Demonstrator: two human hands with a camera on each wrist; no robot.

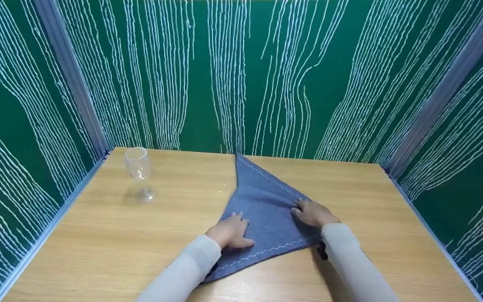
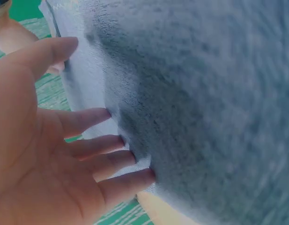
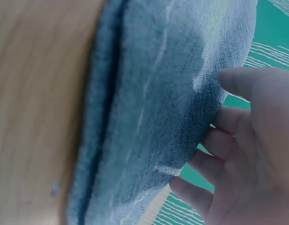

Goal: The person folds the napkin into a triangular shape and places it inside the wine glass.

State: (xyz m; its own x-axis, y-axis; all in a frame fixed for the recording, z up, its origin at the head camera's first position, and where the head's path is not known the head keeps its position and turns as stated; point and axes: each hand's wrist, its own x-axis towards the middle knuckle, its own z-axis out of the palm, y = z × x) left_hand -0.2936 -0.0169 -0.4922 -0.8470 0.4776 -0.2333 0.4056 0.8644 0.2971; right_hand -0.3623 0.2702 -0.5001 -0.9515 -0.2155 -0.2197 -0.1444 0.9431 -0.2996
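Note:
A folded blue-grey cloth (image 1: 262, 209) with pale stitching along its edges lies on the wooden table, one pointed corner reaching the back edge. On its left part rests my left hand (image 1: 232, 231), fingers spread and thumb out to the right. My right hand (image 1: 315, 213) touches the cloth at its right edge, fingertips on the fabric. The left wrist view has the left fingers (image 2: 95, 121) nearly straight, tips against the cloth. From the right wrist, the right fingers (image 3: 219, 140) appear extended and lightly bent, with layered cloth edges beside them.
A clear stemmed glass (image 1: 140, 167) stands upright at the back left of the wooden table (image 1: 99, 239). Green panels (image 1: 203, 84) with white wavy lines enclose the table at the back and sides, joined by grey posts (image 1: 71, 75).

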